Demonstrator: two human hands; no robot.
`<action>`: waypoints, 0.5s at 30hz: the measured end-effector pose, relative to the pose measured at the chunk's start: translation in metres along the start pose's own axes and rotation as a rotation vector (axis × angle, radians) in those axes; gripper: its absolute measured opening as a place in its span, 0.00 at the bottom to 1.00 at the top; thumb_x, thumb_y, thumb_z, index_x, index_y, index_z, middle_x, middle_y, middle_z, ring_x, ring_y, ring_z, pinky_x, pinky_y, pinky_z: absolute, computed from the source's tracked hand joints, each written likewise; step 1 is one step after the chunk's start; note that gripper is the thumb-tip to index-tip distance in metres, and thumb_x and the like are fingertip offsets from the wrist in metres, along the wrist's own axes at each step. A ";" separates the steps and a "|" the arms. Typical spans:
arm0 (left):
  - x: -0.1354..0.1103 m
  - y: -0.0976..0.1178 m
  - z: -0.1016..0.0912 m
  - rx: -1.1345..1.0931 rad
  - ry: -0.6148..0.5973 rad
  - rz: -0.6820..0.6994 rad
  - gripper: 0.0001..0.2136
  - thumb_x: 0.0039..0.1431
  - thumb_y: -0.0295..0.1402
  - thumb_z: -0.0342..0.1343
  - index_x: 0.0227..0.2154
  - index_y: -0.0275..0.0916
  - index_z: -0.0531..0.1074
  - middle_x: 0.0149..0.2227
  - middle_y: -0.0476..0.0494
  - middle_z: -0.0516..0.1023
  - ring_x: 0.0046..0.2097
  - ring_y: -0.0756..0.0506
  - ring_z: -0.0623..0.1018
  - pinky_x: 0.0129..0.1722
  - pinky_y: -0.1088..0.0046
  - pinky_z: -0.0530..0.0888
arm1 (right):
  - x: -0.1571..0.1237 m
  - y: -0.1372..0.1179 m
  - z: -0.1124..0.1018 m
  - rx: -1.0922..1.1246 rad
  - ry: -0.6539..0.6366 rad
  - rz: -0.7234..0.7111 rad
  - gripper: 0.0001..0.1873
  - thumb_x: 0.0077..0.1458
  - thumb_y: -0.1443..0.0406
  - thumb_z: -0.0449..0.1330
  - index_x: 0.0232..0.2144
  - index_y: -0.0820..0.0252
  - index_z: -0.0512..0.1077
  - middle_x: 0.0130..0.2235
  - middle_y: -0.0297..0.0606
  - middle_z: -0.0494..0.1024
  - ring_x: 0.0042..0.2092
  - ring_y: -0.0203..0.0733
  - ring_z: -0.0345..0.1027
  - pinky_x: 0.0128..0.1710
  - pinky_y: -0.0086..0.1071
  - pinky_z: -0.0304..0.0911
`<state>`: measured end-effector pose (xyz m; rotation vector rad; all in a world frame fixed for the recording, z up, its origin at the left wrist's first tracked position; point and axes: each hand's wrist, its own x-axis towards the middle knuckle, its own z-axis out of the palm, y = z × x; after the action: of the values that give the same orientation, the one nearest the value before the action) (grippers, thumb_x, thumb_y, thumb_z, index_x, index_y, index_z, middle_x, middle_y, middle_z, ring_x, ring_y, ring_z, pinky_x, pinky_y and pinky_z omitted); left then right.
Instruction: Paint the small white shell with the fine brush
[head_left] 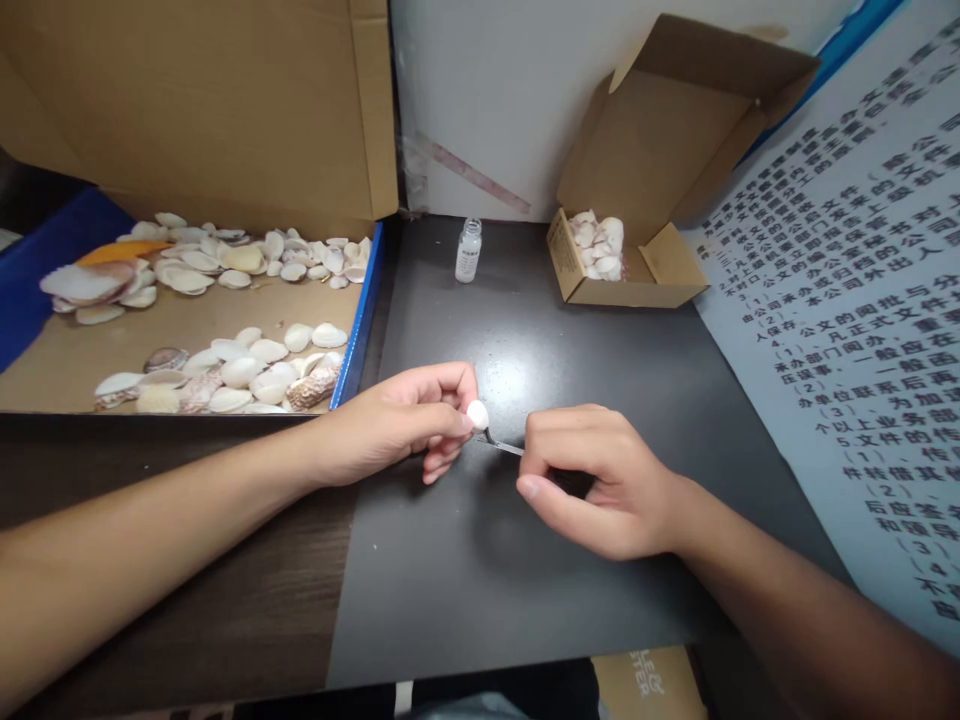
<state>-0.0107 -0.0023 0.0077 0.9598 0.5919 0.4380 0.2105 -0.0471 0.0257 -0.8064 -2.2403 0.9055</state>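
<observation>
While a large blue-walled cardboard box with a raised brown lid fills the left side, white and cream seashells lie along its back and more pale seashells lie along its front, among them a brown ridged shell near the right corner. At the back left, an orange shell shows among the rest. The dark wood-grained bench runs below the box, and to its right lies a smooth dark grey sheet. Above that sheet the left hand has its grip closed, thumb and fingertips pinching a small round white shell. Behind, near the wall, a small clear glass bottle with a white label stands upright. A thin metal tool with a bent dark tip reaches to the small shell's lower edge; whether they touch is too small to tell. Its other end is held in the right hand's grip, fingers curled around it. Farther back, a small brown cardboard box with its lid up holds white shells. At far right leans a pale panel printed with black characters.
</observation>
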 end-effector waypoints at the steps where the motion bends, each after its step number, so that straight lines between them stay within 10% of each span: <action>1: 0.000 0.000 0.000 0.002 -0.001 0.003 0.06 0.58 0.25 0.55 0.28 0.38 0.64 0.19 0.56 0.66 0.20 0.54 0.66 0.21 0.80 0.69 | 0.000 -0.001 0.000 0.022 0.021 -0.036 0.11 0.56 0.72 0.57 0.22 0.62 0.67 0.22 0.31 0.66 0.24 0.30 0.54 0.25 0.28 0.50; 15: 0.000 0.000 0.000 0.010 0.005 0.008 0.06 0.59 0.25 0.55 0.28 0.38 0.64 0.19 0.56 0.65 0.21 0.55 0.66 0.21 0.80 0.68 | 0.002 0.000 -0.001 -0.002 0.041 -0.053 0.13 0.58 0.71 0.57 0.21 0.60 0.65 0.22 0.30 0.64 0.23 0.30 0.53 0.24 0.27 0.50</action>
<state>-0.0111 -0.0021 0.0077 0.9712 0.5950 0.4452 0.2100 -0.0459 0.0268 -0.7566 -2.2169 0.8543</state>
